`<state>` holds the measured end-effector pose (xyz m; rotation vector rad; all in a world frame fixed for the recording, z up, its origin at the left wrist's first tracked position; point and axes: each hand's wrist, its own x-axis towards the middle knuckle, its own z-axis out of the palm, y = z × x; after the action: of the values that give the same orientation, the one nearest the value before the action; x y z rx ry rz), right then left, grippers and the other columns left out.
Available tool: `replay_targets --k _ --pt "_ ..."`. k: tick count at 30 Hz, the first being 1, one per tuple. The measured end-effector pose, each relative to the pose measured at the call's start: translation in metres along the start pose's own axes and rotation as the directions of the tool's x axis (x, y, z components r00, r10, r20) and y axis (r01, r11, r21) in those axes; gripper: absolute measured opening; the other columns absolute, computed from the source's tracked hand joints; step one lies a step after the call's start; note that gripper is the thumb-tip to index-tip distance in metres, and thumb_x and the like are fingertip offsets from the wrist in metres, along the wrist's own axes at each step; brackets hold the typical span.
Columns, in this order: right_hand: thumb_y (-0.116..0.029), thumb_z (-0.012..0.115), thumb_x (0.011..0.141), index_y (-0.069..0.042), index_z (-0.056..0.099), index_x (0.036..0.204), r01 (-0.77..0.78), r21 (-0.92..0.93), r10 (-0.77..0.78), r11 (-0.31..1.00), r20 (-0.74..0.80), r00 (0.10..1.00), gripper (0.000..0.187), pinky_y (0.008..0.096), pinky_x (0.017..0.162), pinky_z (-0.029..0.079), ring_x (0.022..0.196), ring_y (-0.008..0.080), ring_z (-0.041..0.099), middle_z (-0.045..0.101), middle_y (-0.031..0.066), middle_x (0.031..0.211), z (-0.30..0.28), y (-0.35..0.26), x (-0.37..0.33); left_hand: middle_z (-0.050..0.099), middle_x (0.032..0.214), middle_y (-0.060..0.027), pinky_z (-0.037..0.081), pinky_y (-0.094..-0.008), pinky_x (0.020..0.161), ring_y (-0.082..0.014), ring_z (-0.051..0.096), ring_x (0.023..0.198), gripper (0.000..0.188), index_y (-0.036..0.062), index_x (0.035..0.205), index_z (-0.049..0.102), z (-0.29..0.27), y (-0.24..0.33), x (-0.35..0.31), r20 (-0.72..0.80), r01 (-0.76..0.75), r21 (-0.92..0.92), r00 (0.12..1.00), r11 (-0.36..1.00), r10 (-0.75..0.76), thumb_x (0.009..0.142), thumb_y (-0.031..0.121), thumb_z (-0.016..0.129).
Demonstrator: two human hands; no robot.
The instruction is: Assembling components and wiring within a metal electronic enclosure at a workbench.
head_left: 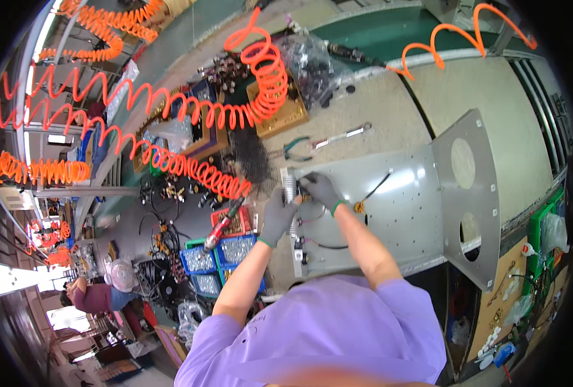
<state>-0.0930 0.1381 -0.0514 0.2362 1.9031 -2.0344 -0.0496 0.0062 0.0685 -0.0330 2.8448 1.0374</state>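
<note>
Head view, workstation, with every place given relative to the sheet-metal panel.

I see the grey sheet-metal panel [389, 193] lying flat on the tabletop [389, 103], its right end bent up into a flange with two round cut-outs. I judge it stiff, fairly heavy and sharp-edged, best gripped by the flange or a long edge, with gloves on.

Above the panel, orange coiled air hoses [203, 116] hang across the view; soft and springy, they would drag on any tool they feed. Left of the panel stand blue bins of small fasteners [228, 255] and a red-handled pneumatic driver [221, 227].

On the panel's left edge sits a small ribbed metal part [290, 188], bright and probably slippery, light, rigid; I would pinch it across its ribs.

My left hand [277, 216], in a grey glove, presses against that part with the fingers curled around it. My right hand [322, 191], also gloved, sits just to the part's right with the fingers closed on something small at the panel face; what it is I cannot tell.

A thin black cable [377, 187] crosses the panel to the right of my hands; limp and light, it should be held near its terminal end. Green-handled pliers [297, 147] lie just above the panel.
</note>
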Motion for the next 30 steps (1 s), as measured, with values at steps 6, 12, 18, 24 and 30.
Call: replay_targets --k 6,12,18,24,30 --pt "-0.023 0.06 0.082 0.002 0.063 0.099 0.075 -0.131 -0.068 0.989 0.057 0.996 0.03 0.0324 0.074 0.05 0.082 0.0221 0.064 0.066 0.0161 0.091 -0.009 0.002 0.008 0.054 0.075 -0.009 0.042 -0.0309 0.061 -0.0137 0.048 0.069 0.034 -0.002 0.091 0.053 -0.006 0.016 0.005 0.122 0.115 -0.175 0.988 0.978 -0.095 0.079 0.027 0.068" --pt "-0.021 0.059 0.081 0.001 0.062 0.095 0.052 -0.31 -0.05 0.949 0.016 0.999 0.026 0.0351 0.074 0.049 0.081 0.0274 0.063 0.066 0.018 0.088 -0.001 -0.004 0.006 0.053 0.073 -0.0068 0.041 -0.0309 0.059 -0.013 0.046 0.066 0.033 -0.001 0.089 0.052 -0.002 0.009 0.001 0.086 0.081 -0.13 0.994 0.988 -0.07 0.079 0.026 0.068" --pt "-0.019 0.06 0.08 0.0 0.06 0.095 -0.023 -0.061 0.024 0.998 0.009 1.0 0.024 0.0343 0.073 0.05 0.079 0.0246 0.063 0.065 0.0157 0.089 0.002 0.017 0.009 0.053 0.073 -0.0062 0.041 -0.0296 0.058 -0.0118 0.046 0.067 0.033 -0.0004 0.089 0.052 -0.003 0.009 -0.002 0.093 0.066 -0.14 0.994 0.988 -0.054 0.079 0.026 0.068" --pt "-0.017 0.06 0.081 0.0 0.06 0.097 -0.005 0.11 0.005 0.994 -0.002 1.0 0.023 0.031 0.07 0.05 0.077 0.0177 0.062 0.066 0.0121 0.088 0.004 0.016 0.004 0.053 0.073 -0.0061 0.04 -0.0288 0.058 -0.0111 0.046 0.066 0.032 -0.0003 0.09 0.052 0.002 0.004 -0.002 0.089 0.071 -0.156 0.994 0.985 -0.057 0.079 0.025 0.068" --pt "-0.027 0.059 0.082 0.0 0.06 0.096 -0.024 -0.152 0.021 0.988 -0.023 1.0 0.03 0.0357 0.074 0.049 0.081 0.0282 0.063 0.065 0.0181 0.085 0.002 0.007 0.005 0.06 0.074 -0.0145 0.046 -0.0358 0.061 -0.024 0.06 0.066 0.039 0.0004 0.093 0.052 0.008 -0.004 -0.001 0.058 0.063 -0.162 0.997 0.985 -0.054 0.077 0.032 0.069"
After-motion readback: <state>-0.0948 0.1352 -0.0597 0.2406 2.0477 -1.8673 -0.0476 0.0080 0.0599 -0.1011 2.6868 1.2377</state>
